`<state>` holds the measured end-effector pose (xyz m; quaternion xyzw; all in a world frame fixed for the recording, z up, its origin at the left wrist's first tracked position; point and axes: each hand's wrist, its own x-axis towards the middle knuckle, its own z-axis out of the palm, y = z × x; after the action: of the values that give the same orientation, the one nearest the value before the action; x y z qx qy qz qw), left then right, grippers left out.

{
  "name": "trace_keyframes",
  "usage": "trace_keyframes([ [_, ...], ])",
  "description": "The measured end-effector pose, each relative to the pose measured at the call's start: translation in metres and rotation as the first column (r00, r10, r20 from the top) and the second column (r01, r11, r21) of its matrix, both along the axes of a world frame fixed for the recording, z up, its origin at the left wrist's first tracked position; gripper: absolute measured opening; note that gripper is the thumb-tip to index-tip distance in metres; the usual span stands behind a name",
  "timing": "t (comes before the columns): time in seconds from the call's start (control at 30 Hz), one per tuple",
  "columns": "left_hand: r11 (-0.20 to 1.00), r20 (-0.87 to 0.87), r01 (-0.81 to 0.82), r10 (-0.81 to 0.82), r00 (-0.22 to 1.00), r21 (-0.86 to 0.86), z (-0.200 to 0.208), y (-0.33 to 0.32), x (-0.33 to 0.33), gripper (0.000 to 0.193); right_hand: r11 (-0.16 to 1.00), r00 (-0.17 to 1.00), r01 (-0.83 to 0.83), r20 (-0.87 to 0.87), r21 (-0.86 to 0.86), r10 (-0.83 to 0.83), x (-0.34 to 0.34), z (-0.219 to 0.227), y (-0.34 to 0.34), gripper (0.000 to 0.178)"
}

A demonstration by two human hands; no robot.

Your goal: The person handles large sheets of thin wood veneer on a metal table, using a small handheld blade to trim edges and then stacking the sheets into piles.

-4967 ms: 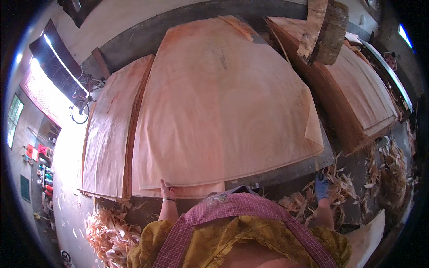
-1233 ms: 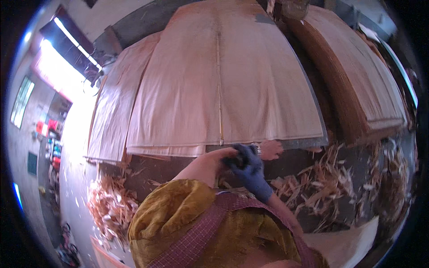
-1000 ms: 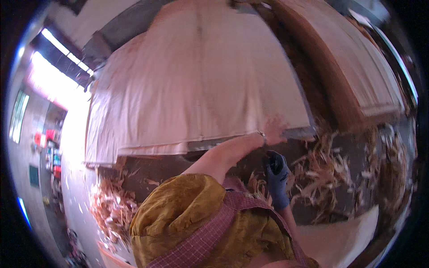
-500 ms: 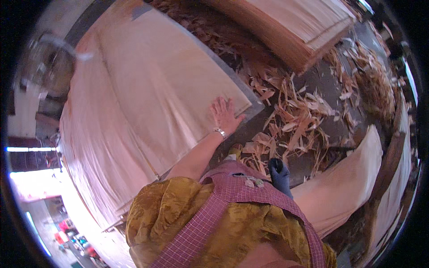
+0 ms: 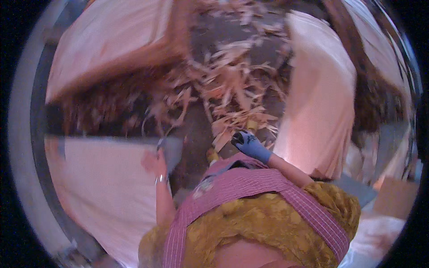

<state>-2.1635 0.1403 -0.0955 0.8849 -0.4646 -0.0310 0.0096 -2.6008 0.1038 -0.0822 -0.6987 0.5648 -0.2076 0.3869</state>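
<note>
My bare left hand point(image 5: 153, 161), with a metal band at the wrist, is over the corner of a low stack of pale wood veneer sheets point(image 5: 107, 178). Motion blurs its fingers, and I cannot tell whether it touches the top sheet. My right hand point(image 5: 251, 145) wears a blue glove with black on the fingers. It hangs in front of my body, above the shavings, with its fingers curled in. Whatever may be inside it is hidden. A long, curved pile of pale veneer point(image 5: 319, 89) lies just beyond it on the right.
Torn veneer strips point(image 5: 232, 89) litter the dark floor between the piles, reaching my feet. At the far left stands another thick veneer stack point(image 5: 111, 40) with brown sides. A dark, rough-edged pile point(image 5: 357, 67) lines the right, and a brown panel point(image 5: 395, 196) sits at lower right.
My view has swung to the right. The left hand, spread flat on the sheets before, is now blurred nearer the corner. My gloved right hand has come out further in front of me.
</note>
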Motion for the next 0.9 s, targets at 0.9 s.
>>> trace_keyframes([
  [0.9,0.643,-0.954,0.705,0.217,0.206,0.298,-0.06,-0.348,-0.687,0.057,0.468,0.435,0.872,-0.21,-0.146,-0.876,-0.371,0.015,-0.007,0.019],
])
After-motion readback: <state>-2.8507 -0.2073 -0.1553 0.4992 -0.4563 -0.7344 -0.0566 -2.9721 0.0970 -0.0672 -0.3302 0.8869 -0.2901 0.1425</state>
